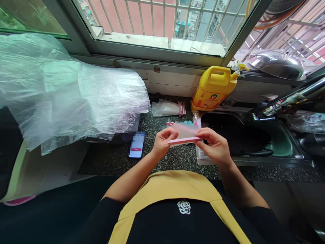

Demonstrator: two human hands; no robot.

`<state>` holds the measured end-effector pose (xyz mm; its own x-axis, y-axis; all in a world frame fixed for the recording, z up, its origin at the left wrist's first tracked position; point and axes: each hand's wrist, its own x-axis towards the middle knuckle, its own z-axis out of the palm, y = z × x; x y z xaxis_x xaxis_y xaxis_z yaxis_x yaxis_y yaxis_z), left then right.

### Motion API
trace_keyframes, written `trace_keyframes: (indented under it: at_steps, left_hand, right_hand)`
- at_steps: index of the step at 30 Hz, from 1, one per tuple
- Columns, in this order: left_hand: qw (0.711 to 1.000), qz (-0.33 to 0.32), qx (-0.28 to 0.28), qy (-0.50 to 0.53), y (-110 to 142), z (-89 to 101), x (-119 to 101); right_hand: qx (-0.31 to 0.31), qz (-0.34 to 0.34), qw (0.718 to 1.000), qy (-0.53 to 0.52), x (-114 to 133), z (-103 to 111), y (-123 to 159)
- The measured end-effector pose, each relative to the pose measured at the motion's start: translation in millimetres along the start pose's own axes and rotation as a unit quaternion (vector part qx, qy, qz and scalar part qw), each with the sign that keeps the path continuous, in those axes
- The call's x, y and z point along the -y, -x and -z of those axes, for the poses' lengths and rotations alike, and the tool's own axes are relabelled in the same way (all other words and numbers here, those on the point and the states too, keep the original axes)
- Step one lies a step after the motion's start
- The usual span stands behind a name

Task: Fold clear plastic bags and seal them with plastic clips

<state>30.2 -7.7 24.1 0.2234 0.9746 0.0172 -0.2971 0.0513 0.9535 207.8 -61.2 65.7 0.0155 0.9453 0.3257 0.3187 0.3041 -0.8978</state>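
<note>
Both my hands hold one small clear zip bag (185,131) with a pink sealing strip along its lower edge, above the dark speckled counter (175,159). My left hand (162,144) pinches the left end of the strip, fingers closed. My right hand (214,145) pinches the right end, fingers closed too. More of the same clear bags with pink strips (168,108) lie on the counter behind, near the wall.
A yellow jug (214,87) stands at the sink's back left corner. The sink (254,142) holds a black pan, with a tap (286,101) over it. A phone (136,145) lies on the counter. Large clear plastic sheeting (66,88) covers the left side.
</note>
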Motion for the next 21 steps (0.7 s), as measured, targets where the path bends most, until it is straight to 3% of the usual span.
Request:
trace_keyframes:
  at_steps: [4,8,16,21]
  left_hand:
    - [1.0,0.002,-0.007,0.001,-1.5,1.2,4.5]
    - [1.0,0.002,-0.023,0.007,-4.6,1.4,5.7]
    - [0.982,0.109,-0.036,0.15,-16.6,-8.4,0.5]
    - [0.973,0.149,-0.027,0.176,-21.3,-5.4,-0.1]
  right_hand:
    - [-0.027,-0.025,0.998,-0.05,-5.7,-6.8,-2.5]
    - [-0.05,-0.007,0.997,-0.062,-10.1,-12.4,-6.7]
    - [-0.041,0.006,0.996,-0.075,-13.1,-14.9,-14.5]
    - [-0.013,-0.008,0.997,-0.071,-13.0,-10.0,-18.5]
